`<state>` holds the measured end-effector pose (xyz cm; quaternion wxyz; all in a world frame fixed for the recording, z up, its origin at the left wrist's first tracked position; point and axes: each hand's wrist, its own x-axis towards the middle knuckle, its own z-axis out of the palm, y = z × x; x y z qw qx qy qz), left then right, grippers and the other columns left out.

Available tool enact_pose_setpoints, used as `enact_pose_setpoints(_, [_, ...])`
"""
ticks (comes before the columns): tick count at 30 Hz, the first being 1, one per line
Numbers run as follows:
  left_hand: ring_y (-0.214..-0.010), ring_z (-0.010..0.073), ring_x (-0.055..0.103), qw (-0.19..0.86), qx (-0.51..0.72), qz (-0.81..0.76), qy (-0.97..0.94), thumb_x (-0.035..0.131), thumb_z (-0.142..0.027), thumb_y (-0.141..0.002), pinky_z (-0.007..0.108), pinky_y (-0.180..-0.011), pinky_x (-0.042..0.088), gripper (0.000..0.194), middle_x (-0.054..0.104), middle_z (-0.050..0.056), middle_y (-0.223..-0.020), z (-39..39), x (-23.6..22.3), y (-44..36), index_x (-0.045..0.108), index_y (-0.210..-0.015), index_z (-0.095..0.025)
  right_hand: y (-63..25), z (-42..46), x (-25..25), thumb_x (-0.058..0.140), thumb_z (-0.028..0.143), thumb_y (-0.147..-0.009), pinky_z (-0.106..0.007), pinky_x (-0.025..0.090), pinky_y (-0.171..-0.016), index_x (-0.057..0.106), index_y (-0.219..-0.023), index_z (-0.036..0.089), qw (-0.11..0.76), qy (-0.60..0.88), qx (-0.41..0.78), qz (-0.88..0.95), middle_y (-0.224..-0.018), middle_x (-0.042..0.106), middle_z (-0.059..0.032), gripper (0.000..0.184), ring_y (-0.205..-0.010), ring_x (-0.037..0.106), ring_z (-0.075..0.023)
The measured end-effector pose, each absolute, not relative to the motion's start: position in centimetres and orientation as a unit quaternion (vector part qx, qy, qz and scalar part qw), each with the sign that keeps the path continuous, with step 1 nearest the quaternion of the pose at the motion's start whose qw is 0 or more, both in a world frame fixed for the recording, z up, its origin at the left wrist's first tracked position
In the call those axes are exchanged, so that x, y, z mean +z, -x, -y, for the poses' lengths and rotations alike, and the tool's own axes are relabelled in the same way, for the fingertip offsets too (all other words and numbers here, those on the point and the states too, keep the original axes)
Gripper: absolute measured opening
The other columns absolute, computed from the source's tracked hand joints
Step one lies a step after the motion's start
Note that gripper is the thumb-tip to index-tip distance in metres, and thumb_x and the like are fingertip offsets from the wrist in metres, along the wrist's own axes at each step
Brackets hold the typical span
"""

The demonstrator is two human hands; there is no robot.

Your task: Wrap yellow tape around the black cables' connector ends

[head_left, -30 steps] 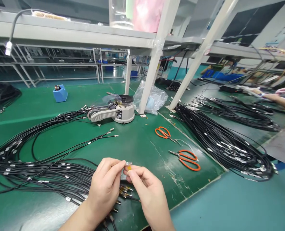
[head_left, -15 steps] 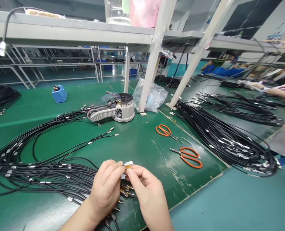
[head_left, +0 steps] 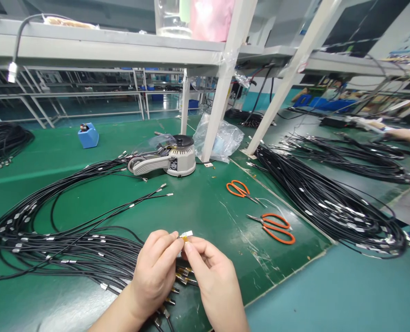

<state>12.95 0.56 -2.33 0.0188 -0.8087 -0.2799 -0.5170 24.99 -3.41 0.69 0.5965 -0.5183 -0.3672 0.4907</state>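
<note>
My left hand (head_left: 155, 272) and my right hand (head_left: 216, 279) meet at the front of the bench, both closed in a pinch. Between their fingertips sits the end of a cable, with a small silvery connector (head_left: 188, 234) pointing up and right. A bit of yellow tape (head_left: 184, 239) shows just below the connector, against my right fingertips. My fingers hide most of this cable. Beneath and left of my hands lies a bundle of black cables (head_left: 97, 249) with white labels; several of its ends, with yellowish wraps and metal tips, stick out under my hands.
Two pairs of orange-handled scissors (head_left: 276, 228) lie to the right. A round tape dispenser (head_left: 180, 159) stands behind, near a blue holder (head_left: 88, 136) and a clear plastic bag (head_left: 220, 138). More black cables (head_left: 329, 198) lie at right. A shelf post (head_left: 222, 87) rises mid-bench; another person's arm (head_left: 405, 134) reaches in.
My fingertips have shifted slightly around the cable end, and its silvery connector now tilts more upward. Both hands stay pinched in nearly the same place. The other person's arm has moved a little.
</note>
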Motion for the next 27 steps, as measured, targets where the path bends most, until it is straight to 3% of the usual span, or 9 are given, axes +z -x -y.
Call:
enact_pose_setpoints(21, [-0.083,0.0174,0.055,0.011,-0.497,0.286,0.819,0.048,0.004,-0.083,0.032,-0.073,0.049,0.043,0.062,0.009,-0.092,-0.6,-2.3,-12.9,0.052,-0.122,-0.014,-24.7,3.1,0.5,0.066,0.032,-0.076,-0.030,0.053,-0.079,0.074,-0.079,0.018,0.595,0.521,0.491,0.366,-0.086,0.074,-0.0068,0.017,-0.084,0.068,-0.0223])
enact_pose_setpoints(27, [-0.078,0.0165,0.056,-0.002,-0.467,0.368,0.804,0.047,-0.007,-0.088,0.029,-0.069,0.049,0.027,0.061,0.007,-0.088,-1.0,-2.6,-12.7,0.058,-0.111,-0.016,-24.3,3.5,-0.6,0.071,0.037,-0.072,-0.033,0.052,-0.077,0.074,-0.088,0.016,0.597,0.477,0.584,0.273,-0.088,0.075,-0.0098,0.027,-0.083,0.068,-0.0233])
